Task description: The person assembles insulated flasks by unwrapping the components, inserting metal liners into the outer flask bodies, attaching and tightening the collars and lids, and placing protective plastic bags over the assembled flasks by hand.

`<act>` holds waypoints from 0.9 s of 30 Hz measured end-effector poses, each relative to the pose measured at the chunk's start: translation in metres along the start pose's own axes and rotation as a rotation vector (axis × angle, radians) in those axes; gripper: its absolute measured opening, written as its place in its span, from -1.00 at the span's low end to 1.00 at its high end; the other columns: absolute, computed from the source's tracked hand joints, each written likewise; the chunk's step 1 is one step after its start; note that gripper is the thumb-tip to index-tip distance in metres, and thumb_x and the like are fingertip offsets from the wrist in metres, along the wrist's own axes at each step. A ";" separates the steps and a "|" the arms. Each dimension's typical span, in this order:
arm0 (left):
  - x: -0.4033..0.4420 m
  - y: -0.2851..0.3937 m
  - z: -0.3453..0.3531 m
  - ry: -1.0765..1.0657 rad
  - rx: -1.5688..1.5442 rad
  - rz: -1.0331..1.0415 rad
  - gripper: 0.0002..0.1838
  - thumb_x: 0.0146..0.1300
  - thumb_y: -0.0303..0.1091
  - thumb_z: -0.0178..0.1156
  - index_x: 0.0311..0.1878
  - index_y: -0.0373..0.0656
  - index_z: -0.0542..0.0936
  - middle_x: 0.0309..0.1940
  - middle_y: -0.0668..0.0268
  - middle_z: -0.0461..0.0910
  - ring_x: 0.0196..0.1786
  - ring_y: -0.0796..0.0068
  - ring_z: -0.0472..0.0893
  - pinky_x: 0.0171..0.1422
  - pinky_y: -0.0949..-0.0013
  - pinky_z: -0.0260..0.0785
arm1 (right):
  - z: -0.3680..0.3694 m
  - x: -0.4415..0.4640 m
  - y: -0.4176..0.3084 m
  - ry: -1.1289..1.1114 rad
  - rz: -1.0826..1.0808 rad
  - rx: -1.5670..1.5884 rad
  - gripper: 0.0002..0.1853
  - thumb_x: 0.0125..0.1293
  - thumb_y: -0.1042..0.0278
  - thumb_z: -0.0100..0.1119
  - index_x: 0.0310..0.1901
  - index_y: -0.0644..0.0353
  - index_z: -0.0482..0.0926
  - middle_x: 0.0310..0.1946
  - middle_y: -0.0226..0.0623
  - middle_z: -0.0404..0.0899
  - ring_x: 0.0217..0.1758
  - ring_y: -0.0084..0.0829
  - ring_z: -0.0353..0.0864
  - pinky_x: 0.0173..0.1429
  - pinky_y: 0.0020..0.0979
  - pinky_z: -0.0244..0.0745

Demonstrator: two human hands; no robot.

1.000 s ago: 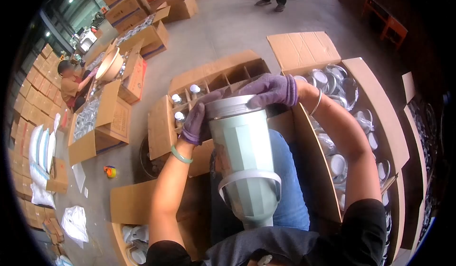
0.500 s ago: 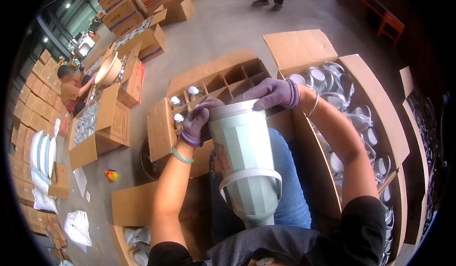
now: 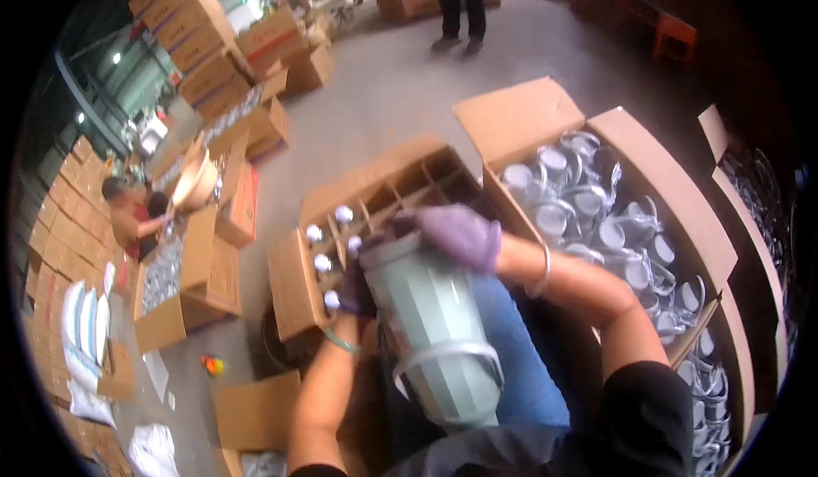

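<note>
A pale green, faceted thermos flask (image 3: 430, 306) leans against my lap, its wide end up and away from me and its narrow end toward my body. A grey band handle (image 3: 447, 353) loops around its lower part. My left hand (image 3: 360, 289), in a purple glove, grips the flask's wide end from the left, its fingers partly hidden. Over the top of that end curls my right hand (image 3: 456, 237), also gloved and blurred by motion. Just beyond my hands stands a divided carton (image 3: 294, 285) with several white-topped bottles (image 3: 344, 213) in its left cells.
At right, a long open carton (image 3: 682, 196) holds grey, looped parts in clear plastic (image 3: 588, 204). Another open carton (image 3: 256, 404) is at lower left. A co-worker (image 3: 132, 217) sits far left beside cartons; a person (image 3: 461, 8) stands at the back. Yellow tape (image 3: 212, 364) lies on the floor.
My right hand has shifted left over the flask's wide end. My left hand has moved lower at its left side. The view has tilted, and more white-topped bottles show.
</note>
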State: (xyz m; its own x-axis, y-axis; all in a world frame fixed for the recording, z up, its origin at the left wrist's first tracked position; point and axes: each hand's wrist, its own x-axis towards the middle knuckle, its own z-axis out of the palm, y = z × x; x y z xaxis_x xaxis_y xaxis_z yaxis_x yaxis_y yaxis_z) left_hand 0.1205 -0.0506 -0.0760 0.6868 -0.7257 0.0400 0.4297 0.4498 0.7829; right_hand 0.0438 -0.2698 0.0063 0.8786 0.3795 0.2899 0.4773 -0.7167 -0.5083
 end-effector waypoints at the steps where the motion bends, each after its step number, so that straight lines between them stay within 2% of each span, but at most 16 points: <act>1: 0.006 -0.015 -0.016 0.042 0.115 0.021 -0.58 0.52 -0.11 -0.15 0.25 -0.14 0.42 0.15 0.25 0.49 0.19 0.45 0.43 0.28 0.36 0.31 | -0.014 -0.007 -0.030 0.154 -0.211 0.240 -0.55 0.48 0.20 -0.16 0.23 0.35 0.39 0.10 0.08 0.52 0.23 -0.18 0.51 0.26 -0.29 0.44; 3: 0.009 -0.017 -0.009 0.122 0.120 0.046 -0.51 0.51 -0.03 -0.15 0.31 -0.16 0.36 0.20 0.23 0.44 0.23 0.42 0.40 0.34 0.40 0.26 | -0.014 -0.007 -0.041 0.404 -0.456 0.500 -0.61 0.35 0.38 0.02 0.16 0.36 0.40 0.03 0.14 0.54 0.19 -0.10 0.52 0.15 -0.25 0.52; 4: 0.013 0.009 -0.004 0.248 0.577 -0.063 -0.32 0.45 0.17 -0.14 0.37 -0.22 0.28 0.26 0.19 0.40 0.28 0.36 0.37 0.42 0.33 0.18 | -0.012 0.001 -0.014 0.565 -0.530 0.097 -0.65 0.28 0.38 0.07 0.06 0.36 0.42 -0.06 0.15 0.55 0.11 -0.07 0.56 0.10 -0.22 0.53; 6: -0.003 0.021 0.021 0.143 0.173 0.290 -0.16 0.38 0.33 -0.18 0.43 -0.23 0.21 0.33 0.15 0.34 0.35 0.29 0.33 0.48 0.25 0.10 | -0.008 0.000 0.034 0.093 -0.185 0.055 -0.72 0.28 0.36 0.07 -0.03 0.32 0.43 -0.13 0.16 0.55 0.02 -0.03 0.60 0.02 -0.18 0.55; 7: -0.001 0.006 -0.007 -0.049 0.359 0.197 -0.09 0.36 0.39 -0.27 0.47 -0.25 0.12 0.41 0.13 0.24 0.42 0.23 0.26 0.52 0.18 0.02 | 0.004 -0.008 0.025 -0.039 -0.096 -0.016 -0.75 0.24 0.35 0.10 -0.11 0.29 0.40 -0.19 0.11 0.54 -0.07 0.03 0.60 -0.05 -0.15 0.55; 10: 0.006 -0.018 -0.024 0.079 0.489 -0.032 -0.14 0.39 0.33 -0.22 0.46 -0.25 0.14 0.40 0.15 0.24 0.39 0.23 0.29 0.52 0.26 0.03 | -0.026 -0.014 -0.046 0.153 -0.217 0.615 -0.52 0.49 0.16 -0.19 0.24 0.37 0.39 0.15 -0.01 0.51 0.22 -0.15 0.50 0.30 -0.29 0.36; 12: 0.001 0.023 0.030 0.070 0.579 -0.191 -0.19 0.42 0.27 -0.22 0.43 -0.26 0.18 0.41 0.15 0.24 0.41 0.22 0.27 0.54 0.29 0.01 | -0.012 -0.008 -0.019 0.320 -0.295 0.557 -0.54 0.53 0.15 -0.23 0.23 0.31 0.42 0.13 -0.02 0.53 0.19 -0.26 0.53 0.28 -0.36 0.40; 14: 0.000 0.025 0.023 0.068 0.250 -0.036 -0.22 0.43 0.26 -0.25 0.41 -0.26 0.23 0.39 0.14 0.26 0.42 0.22 0.27 0.51 0.26 0.08 | 0.000 -0.001 0.058 -0.117 -0.009 0.322 -0.54 0.52 0.13 -0.25 0.21 0.29 0.44 0.14 -0.06 0.53 0.15 -0.24 0.56 0.25 -0.37 0.43; 15: 0.000 0.016 0.014 0.071 0.046 0.001 -0.23 0.43 0.26 -0.27 0.40 -0.25 0.25 0.39 0.13 0.28 0.42 0.22 0.26 0.50 0.24 0.11 | -0.002 -0.008 0.020 -0.215 0.409 0.704 -0.52 0.52 0.10 -0.27 0.20 0.29 0.44 0.16 -0.07 0.52 0.12 -0.16 0.59 0.23 -0.33 0.45; 16: 0.010 0.002 -0.013 -0.112 0.269 0.076 -0.27 0.44 0.21 -0.24 0.43 -0.19 0.20 0.40 0.15 0.26 0.44 0.24 0.25 0.52 0.23 0.07 | -0.015 -0.004 -0.012 -0.220 0.314 0.396 -0.52 0.52 0.10 -0.20 0.25 0.30 0.40 0.20 -0.04 0.48 0.20 -0.17 0.53 0.29 -0.30 0.39; 18: 0.007 -0.013 -0.027 -0.018 0.138 -0.206 -0.29 0.45 0.18 -0.23 0.45 -0.15 0.18 0.41 0.17 0.25 0.45 0.26 0.24 0.55 0.22 0.01 | -0.025 -0.011 -0.041 0.019 -0.302 0.478 -0.50 0.50 0.11 -0.11 0.28 0.31 0.37 0.23 0.01 0.44 0.29 -0.18 0.45 0.35 -0.29 0.32; 19: 0.006 -0.010 -0.028 -0.009 0.138 -0.209 -0.29 0.45 0.18 -0.23 0.45 -0.15 0.18 0.41 0.17 0.25 0.45 0.26 0.24 0.55 0.22 0.01 | -0.026 -0.005 -0.044 0.001 -0.376 0.672 -0.48 0.48 0.14 -0.04 0.32 0.31 0.32 0.25 0.03 0.42 0.34 -0.17 0.39 0.39 -0.30 0.27; 21: 0.019 0.024 0.010 -0.127 0.906 -0.120 -0.37 0.50 0.06 -0.24 0.46 -0.15 0.16 0.41 0.20 0.25 0.44 0.29 0.25 0.53 0.23 0.06 | -0.001 0.007 0.020 -0.103 -0.195 0.789 -0.50 0.53 0.11 -0.21 0.31 0.32 0.33 0.16 -0.03 0.50 0.23 -0.26 0.50 0.32 -0.33 0.39; 23: 0.016 0.017 -0.008 -0.214 -0.017 -0.095 -0.47 0.54 -0.08 -0.29 0.44 -0.15 0.18 0.40 0.23 0.26 0.42 0.33 0.27 0.51 0.26 0.11 | -0.021 0.002 -0.006 -0.257 0.050 0.535 -0.49 0.52 0.09 -0.22 0.29 0.31 0.35 0.12 0.00 0.52 0.20 -0.19 0.53 0.29 -0.33 0.42; 24: 0.021 0.015 -0.009 -0.219 -0.016 -0.092 -0.47 0.54 -0.08 -0.29 0.44 -0.15 0.18 0.40 0.23 0.26 0.42 0.33 0.27 0.51 0.26 0.11 | -0.031 0.000 -0.019 -0.351 0.153 0.400 -0.49 0.52 0.08 -0.23 0.27 0.30 0.37 0.10 0.02 0.53 0.18 -0.16 0.54 0.27 -0.33 0.44; 27: 0.023 0.006 -0.010 -0.251 0.797 0.040 -0.48 0.53 -0.13 -0.23 0.44 -0.18 0.16 0.39 0.23 0.23 0.39 0.35 0.26 0.49 0.33 0.10 | -0.013 0.004 -0.033 0.114 -0.683 0.046 -0.59 0.39 0.28 -0.03 0.17 0.35 0.36 0.18 0.14 0.41 0.24 0.07 0.44 0.30 -0.16 0.38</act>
State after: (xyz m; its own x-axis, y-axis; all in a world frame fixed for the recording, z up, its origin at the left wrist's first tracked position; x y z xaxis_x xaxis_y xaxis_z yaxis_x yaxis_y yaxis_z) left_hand 0.1451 -0.0596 -0.0768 0.5011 -0.8540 0.1401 -0.2000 0.0432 0.9788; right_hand 0.0317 -0.2518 0.0350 0.3756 0.6714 0.6388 0.9251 -0.3132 -0.2148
